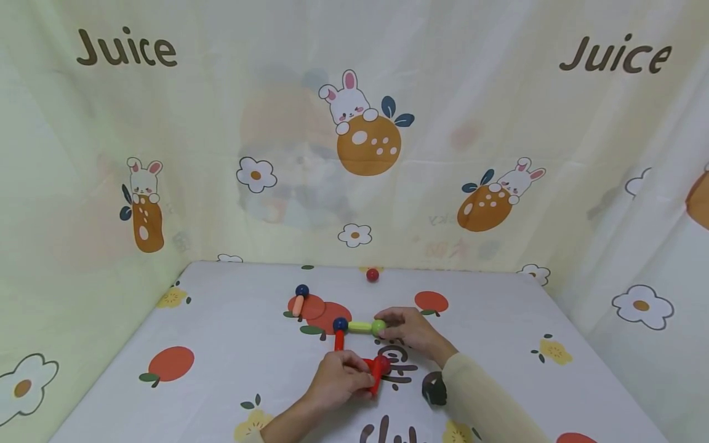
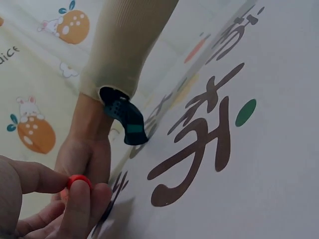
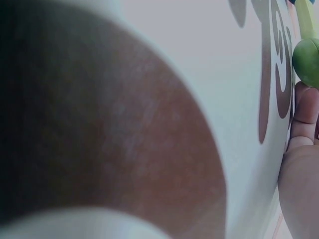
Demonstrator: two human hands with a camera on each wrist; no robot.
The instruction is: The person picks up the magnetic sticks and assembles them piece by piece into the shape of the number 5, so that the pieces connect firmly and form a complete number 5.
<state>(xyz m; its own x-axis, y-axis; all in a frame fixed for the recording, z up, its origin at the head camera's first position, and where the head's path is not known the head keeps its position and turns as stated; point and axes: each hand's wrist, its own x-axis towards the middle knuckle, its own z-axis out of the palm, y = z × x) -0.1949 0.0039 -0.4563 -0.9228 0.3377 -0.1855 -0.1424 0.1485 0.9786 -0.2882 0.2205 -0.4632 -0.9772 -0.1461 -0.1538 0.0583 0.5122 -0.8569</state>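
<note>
Head view: near the middle of the surface [image 1: 221,344], the left hand [image 1: 339,376] pinches a red rod [image 1: 377,378] toward the front edge, with a crimson ball [image 1: 383,364] at that rod's far end, though whether the two are joined I cannot tell. Farther from the front edge, the right hand [image 1: 412,329] grips a green ball [image 1: 378,327] between thumb and finger, and a yellow-green rod [image 1: 360,327] links it to a dark blue ball [image 1: 340,324]. A loose red ball [image 1: 372,275] sits by the back edge, while a peach rod [image 1: 298,306] touches a navy ball [image 1: 301,291] toward the back left corner.
</note>
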